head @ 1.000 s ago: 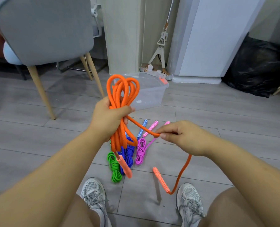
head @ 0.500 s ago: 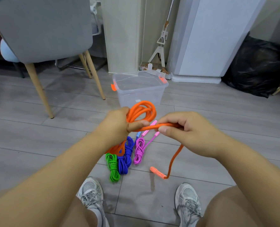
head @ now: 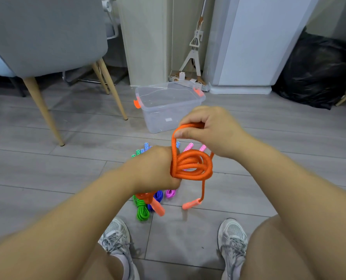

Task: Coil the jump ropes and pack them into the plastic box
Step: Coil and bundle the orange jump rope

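Left grip (head: 154, 168) round orange rope (head: 194, 164) — grey plank floor (head: 46, 170), chair (head: 46, 33) beyond.

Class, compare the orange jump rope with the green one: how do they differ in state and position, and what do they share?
The orange rope is held up by the left hand and right hand; the green rope lies on the floor. The orange rope has a loose tail hanging; the green rope is a tightly wound bundle. Neither is in the plastic box.
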The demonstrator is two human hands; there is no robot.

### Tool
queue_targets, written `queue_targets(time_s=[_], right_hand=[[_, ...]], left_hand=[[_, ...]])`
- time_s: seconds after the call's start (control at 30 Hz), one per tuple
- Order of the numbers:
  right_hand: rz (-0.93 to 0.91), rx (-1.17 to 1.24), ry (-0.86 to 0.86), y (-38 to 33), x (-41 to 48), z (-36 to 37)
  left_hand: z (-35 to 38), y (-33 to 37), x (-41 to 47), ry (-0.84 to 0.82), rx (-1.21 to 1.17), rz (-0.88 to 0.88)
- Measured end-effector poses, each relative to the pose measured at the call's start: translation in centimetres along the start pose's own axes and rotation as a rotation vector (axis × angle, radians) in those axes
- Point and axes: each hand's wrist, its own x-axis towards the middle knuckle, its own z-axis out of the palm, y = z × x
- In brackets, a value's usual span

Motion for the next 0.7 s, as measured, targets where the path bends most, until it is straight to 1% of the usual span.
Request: queue_targets(time_s=[0.1,0.23,0.3,0.37,0.43,0.5,0.63,0.7], right_hand=[[0.115,0.100,0.031,1.2,0.4,-0.1],[0.206,0.176,-0.028,2.1,0.3,0.1],[0.246,0.225,-0.076,2.3,0.2,0.4],[0.297,0.274,-0.137,2.4,0.0,0.4],[0.310,0.291,-0.221,2.5,-0.3,0.0],[0.300,0.278,-0.289,2.3,-0.7,-0.3],[0.374,0.371,-0.316,2.0,-0.9,0.9],[0.370,0.347,-0.358,1.7,-1.0,1.9]], left_hand=[[-0.1,0.1,-0.3,0.110,-0.068,0.004],[-0.5,0.3,-0.8,0.268,-0.270,0.032],[-0.4,0.2,-0.8,0.294,-0.334,0.071],[-0.4,0.2,-0.8,0.296,-0.350,0.090],[-0.5,0.4,-0.6,0.313,-0.374,0.118],[-0.5,0.7,-0.5,0.362,-0.457,0.139],[-0.4,0.5,0.1,0.521,-0.619,0.072],[-0.5,0.5,0.5,0.589,-0.720,0.037]])
